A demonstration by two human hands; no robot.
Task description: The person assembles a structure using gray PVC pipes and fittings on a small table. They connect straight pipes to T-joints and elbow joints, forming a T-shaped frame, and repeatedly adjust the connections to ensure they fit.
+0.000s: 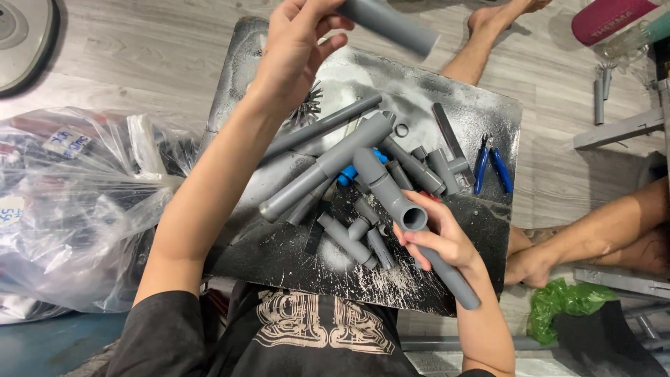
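We grip a grey pipe assembly [412, 227] in our right hand [443, 241], fingers curled shut around it just below its open elbow fitting, whose mouth faces up toward us, apparently so the socket can be seen. The pipe's lower end runs past our wrist toward the board's near edge. Our left hand [296, 42] is raised over the far side, closed around one end of a short grey pipe [387, 24] that juts out to the right, held clear of the pile below.

Beneath both hands lies a black, paint-speckled work board [488, 112] on the wooden floor [139, 63], heaped with loose grey pipes and fittings [335, 164]; a small blue part [347, 174] shows among them. Blue-handled pliers [492, 167] rest near the board's right edge, within easy reach. A clear plastic bag [77, 202] of goods sits to our left, a crumpled green bag [565, 304] to our right. Another person's bare leg [600, 237] rests on the floor beside the board.
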